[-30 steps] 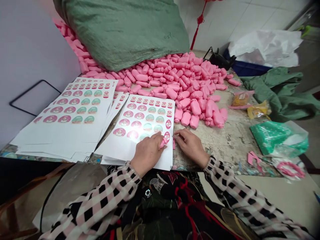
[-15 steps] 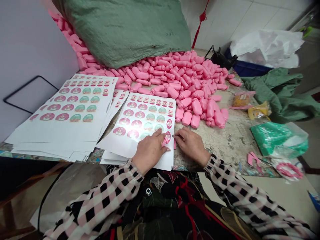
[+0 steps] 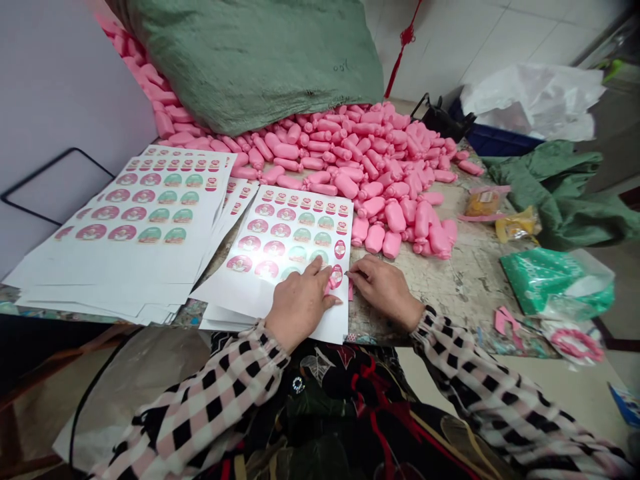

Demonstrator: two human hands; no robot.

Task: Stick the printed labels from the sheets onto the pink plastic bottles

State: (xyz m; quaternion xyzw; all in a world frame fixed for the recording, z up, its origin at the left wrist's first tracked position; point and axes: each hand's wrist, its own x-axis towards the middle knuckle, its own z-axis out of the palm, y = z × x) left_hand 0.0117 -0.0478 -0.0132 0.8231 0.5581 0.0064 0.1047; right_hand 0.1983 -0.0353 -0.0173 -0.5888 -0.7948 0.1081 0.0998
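My left hand (image 3: pixel 299 303) rests on a sheet of stickers (image 3: pixel 250 293), its fingers closed around a small pink bottle (image 3: pixel 329 285); only a bit of the bottle shows, the rest is hidden under the hand. Just right of the sheet's edge, my right hand (image 3: pixel 384 288) pinches something thin, dark and tiny, too small to name. Its fingertips are close to an oval pink sticker (image 3: pixel 337 275) in the sheet's right column. A little pink piece (image 3: pixel 351 291) lies below those fingertips, partly hidden.
A large pile of pink bottles (image 3: pixel 345 183) covers the back of the table, under a green sack (image 3: pixel 250 67). More sticker sheets (image 3: pixel 100 267) are stacked at left. On the right are a green plastic bag (image 3: pixel 555 283), pink-handled scissors (image 3: pixel 507 321) and a blue bin (image 3: pixel 493 141).
Both hands stay almost in place, the left on the sheet and the right pinching beside its edge. The left fingers shift slightly around the pink bottle. The camera view moves a little.
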